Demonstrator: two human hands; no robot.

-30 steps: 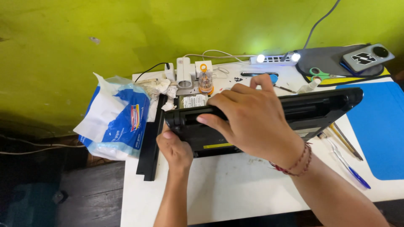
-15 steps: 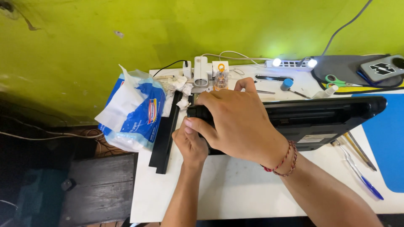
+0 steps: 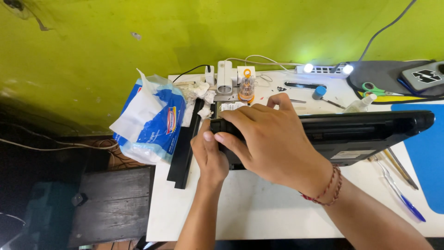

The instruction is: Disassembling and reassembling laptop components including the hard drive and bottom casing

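Observation:
A black laptop [image 3: 365, 132] lies upside down across the white table [image 3: 259, 208]. My right hand [image 3: 273, 139] reaches over its left end, fingers curled around the left corner. My left hand [image 3: 209, 155] presses against that same corner from the left side, thumb up against the edge. A long black battery bar [image 3: 185, 148] lies on the table just left of my hands.
A blue-and-white plastic pack [image 3: 150, 122] sits at the table's left edge. Crumpled tissue [image 3: 199, 92], a white adapter [image 3: 225, 76] and a small orange bottle [image 3: 246, 88] stand behind. Green scissors [image 3: 370, 88], a lit power strip [image 3: 323, 69], a blue mat [image 3: 423, 157] and pens [image 3: 400, 190] lie right.
The view has shifted so the table sits further right and closer. Both hands stay on the laptop's left corner, with the left hand now pressed closer against it.

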